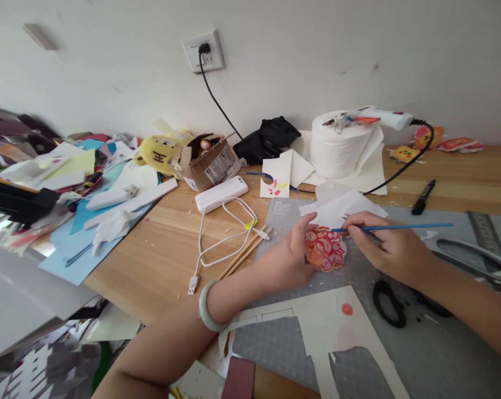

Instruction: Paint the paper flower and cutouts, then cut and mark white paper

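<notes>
My left hand (294, 257) grips a round paper cutout (326, 249) painted with red and orange flower-like swirls, its edge scalloped. A thin blue paintbrush (400, 226) lies between the fingers of my right hand (389, 244), with its tip at the cutout's upper edge. Beneath both hands is a grey cutting mat (271, 346). A cut-up sheet of cream paper (317, 310) with a red paint spot rests on the mat, below the cutout. White tissue (337, 200) lies just behind my hands.
Black-handled scissors (388, 303) lie near my right forearm, with a ruler (485, 235) and black marker (424, 198) farther right. A toilet roll (340, 145) carries a glue gun (383, 117). A power bank (221, 194) with white cable, a cardboard box (209, 164) and paper piles stand left.
</notes>
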A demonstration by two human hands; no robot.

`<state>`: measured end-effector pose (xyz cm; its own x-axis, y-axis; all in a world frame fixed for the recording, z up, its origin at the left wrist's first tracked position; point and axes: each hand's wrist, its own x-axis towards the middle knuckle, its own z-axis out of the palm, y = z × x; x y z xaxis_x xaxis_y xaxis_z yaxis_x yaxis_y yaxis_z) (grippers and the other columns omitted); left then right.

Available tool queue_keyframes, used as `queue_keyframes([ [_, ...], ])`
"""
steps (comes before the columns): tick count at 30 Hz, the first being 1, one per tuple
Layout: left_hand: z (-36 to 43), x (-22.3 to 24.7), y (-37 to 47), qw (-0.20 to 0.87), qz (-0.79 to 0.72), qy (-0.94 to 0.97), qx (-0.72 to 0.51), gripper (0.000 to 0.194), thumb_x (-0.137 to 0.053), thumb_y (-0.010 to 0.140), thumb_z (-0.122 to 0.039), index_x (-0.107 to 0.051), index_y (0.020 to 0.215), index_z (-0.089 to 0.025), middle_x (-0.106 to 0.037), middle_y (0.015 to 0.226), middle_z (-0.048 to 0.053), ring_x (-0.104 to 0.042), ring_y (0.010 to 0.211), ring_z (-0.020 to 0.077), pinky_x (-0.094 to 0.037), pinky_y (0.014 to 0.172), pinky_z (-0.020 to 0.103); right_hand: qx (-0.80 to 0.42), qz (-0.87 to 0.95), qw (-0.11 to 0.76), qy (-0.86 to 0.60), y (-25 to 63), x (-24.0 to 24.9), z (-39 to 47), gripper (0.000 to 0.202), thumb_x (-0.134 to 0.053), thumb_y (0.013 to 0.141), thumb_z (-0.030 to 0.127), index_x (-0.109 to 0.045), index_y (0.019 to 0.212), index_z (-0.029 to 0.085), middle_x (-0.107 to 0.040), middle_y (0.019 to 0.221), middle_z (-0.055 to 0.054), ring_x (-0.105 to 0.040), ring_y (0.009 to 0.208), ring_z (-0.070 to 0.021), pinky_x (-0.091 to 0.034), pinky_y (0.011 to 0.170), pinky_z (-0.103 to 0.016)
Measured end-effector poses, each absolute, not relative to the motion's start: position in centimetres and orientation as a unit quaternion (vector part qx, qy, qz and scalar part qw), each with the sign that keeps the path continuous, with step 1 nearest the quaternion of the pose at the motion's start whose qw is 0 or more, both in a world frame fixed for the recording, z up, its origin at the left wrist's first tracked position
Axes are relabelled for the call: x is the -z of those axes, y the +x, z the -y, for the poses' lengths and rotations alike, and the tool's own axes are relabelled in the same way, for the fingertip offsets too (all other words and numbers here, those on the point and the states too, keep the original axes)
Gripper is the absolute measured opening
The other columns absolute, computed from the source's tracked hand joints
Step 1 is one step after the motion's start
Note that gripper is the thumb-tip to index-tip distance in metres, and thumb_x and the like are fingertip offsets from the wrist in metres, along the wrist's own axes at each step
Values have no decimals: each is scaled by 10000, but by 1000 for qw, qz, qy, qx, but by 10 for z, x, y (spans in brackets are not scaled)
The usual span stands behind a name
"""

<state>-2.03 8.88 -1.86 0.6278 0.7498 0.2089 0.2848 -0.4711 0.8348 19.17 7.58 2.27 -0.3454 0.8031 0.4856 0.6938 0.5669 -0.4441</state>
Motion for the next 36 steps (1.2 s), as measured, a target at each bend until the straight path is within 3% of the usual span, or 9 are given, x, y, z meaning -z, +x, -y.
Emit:
queue_keyframes([
  [12, -85, 14, -21, 315, -307, 848, -295, 891, -667, 759, -136, -78, 1429, -153, -466, 1323, 234, -514, 1194, 328, -464, 963, 496, -75, 833, 322, -443, 188, -34, -71, 154, -391, 918, 211, -534, 862, 228, -680, 793, -2, -661, 723, -131, -495, 609, -210],
  [17, -81, 7, -21, 220, -286, 879, -313, 779, -565, 805, -86, -102, 1426, -164, -467, 1335, 183, -507, 1208, 303, -465, 979, 484, 11, 838, 338, -428, 183, -40, -66, 126, -389, 922, 203, -511, 902, 226, -679, 801, -12, -664, 702, -140, -501, 636, -233],
  [26, -78, 4, -20, 182, -278, 892, -305, 795, -549, 790, -77, -73, 1422, -157, -455, 1347, 189, -514, 1186, 294, -486, 952, 450, 114, 862, 313, -381, 180, -42, -62, 110, -408, 908, 186, -513, 915, 217, -686, 770, -29, -657, 688, -165, -510, 647, -267],
  [30, -78, 4, -19, 185, -279, 891, -306, 802, -560, 784, -77, -80, 1422, -154, -472, 1327, 194, -528, 1162, 291, -491, 943, 440, 80, 864, 293, -402, 177, -46, -62, 163, -374, 916, 221, -537, 900, 222, -693, 791, -36, -666, 726, -180, -514, 658, -283],
  [36, -79, 6, -20, 212, -278, 884, -311, 831, -556, 780, -65, -53, 1433, -177, -438, 1359, 206, -492, 1216, 312, -457, 976, 491, -77, 835, 284, -466, 183, -45, -67, 209, -350, 924, 273, -553, 892, 233, -693, 792, -29, -667, 717, -183, -492, 585, -289],
])
